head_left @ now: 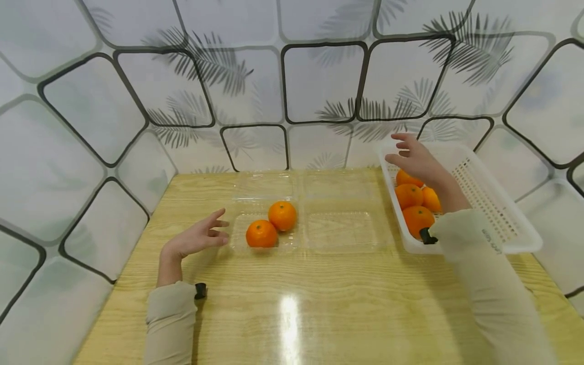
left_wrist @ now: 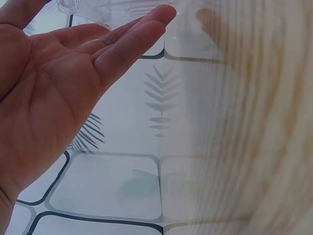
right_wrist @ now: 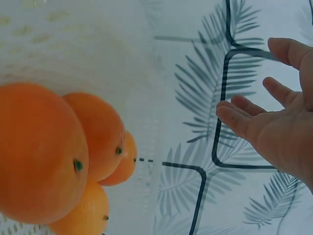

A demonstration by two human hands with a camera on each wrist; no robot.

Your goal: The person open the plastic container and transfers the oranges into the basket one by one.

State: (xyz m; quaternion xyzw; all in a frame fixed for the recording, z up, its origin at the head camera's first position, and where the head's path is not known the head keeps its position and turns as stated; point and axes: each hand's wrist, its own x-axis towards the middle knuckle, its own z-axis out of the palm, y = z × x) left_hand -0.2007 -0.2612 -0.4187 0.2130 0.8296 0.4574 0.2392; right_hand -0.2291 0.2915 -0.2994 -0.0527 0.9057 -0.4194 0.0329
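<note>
Two oranges point(head_left: 261, 233) sit together in the front left compartment of a clear plastic tray point(head_left: 339, 246). My left hand point(head_left: 196, 238) is just left of that compartment, its fingers loosely extended and holding nothing. In the left wrist view the palm of the left hand point(left_wrist: 54, 93) shows bare, with the tray's clear edge point(left_wrist: 132, 9) beyond the fingers. My right hand point(head_left: 417, 159) hovers over the far left part of a white plastic basket point(head_left: 495, 187), fingers spread and holding nothing. Several oranges point(right_wrist: 39, 152) lie inside the basket, below the right hand.
The light wooden table point(head_left: 347, 304) meets a wall covering point(head_left: 255, 91) patterned with dark outlines and leaves, at the back and sides. The basket stands at the table's right rear, right beside the tray.
</note>
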